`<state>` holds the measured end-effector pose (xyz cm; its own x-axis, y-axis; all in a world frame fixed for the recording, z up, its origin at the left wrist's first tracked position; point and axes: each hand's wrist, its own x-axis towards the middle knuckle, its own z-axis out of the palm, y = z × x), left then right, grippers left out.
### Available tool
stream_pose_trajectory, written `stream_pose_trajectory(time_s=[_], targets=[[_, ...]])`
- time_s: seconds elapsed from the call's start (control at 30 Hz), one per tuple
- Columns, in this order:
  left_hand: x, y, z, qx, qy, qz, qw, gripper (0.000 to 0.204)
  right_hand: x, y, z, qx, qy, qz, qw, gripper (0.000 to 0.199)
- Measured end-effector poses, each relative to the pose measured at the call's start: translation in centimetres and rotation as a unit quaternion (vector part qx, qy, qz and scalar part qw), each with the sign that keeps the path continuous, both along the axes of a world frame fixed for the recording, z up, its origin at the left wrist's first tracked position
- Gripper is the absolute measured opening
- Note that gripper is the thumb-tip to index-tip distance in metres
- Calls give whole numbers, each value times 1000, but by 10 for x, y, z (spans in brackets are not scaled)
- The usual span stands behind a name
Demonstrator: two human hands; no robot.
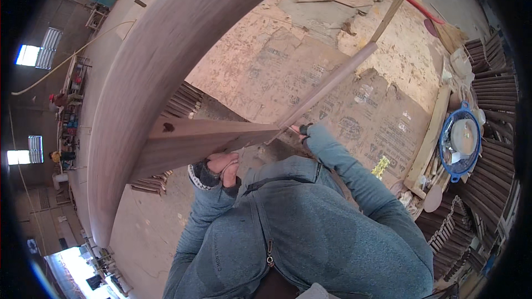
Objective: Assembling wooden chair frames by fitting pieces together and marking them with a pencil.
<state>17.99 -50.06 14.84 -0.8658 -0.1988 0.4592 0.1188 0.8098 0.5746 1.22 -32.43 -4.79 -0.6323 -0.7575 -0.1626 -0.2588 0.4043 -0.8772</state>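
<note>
My left hand (221, 167) pinches the near plank (199, 143), my right hand (302, 130) grips the long strip (327, 86); I'd keep both steady.

Soft daylight is admitted through bright, blown-out windows (27, 55) at the left – shadows are kept faint; straight edges are bent by the fisheye, and the rim is blackened

floor (332, 16): flattened cardboard sheets (310, 72) | blue basket (446, 152) | dark wooden slats (493, 94) stacked at right
</note>
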Motion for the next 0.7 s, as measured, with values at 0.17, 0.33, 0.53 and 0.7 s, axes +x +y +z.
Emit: stream_pose_trajectory(time_s=[0.17, 0.33, 0.53, 0.7], targets=[[3, 4, 1, -25, -23, 20, 999, 12, 5, -15, -36, 59, -3, 13, 998, 29], [5, 4, 3, -38, -32, 3, 999, 12, 4, -29, -45, 128, 30, 54, 990, 24], [4, 3, 1, -57, -7, -22, 998, 15, 6, -38, -45, 130, 105, 118, 979, 23], [6, 5, 1, -31, -10, -28, 999, 17, -8, -37, -32, 131, 143, 163, 967, 23]])
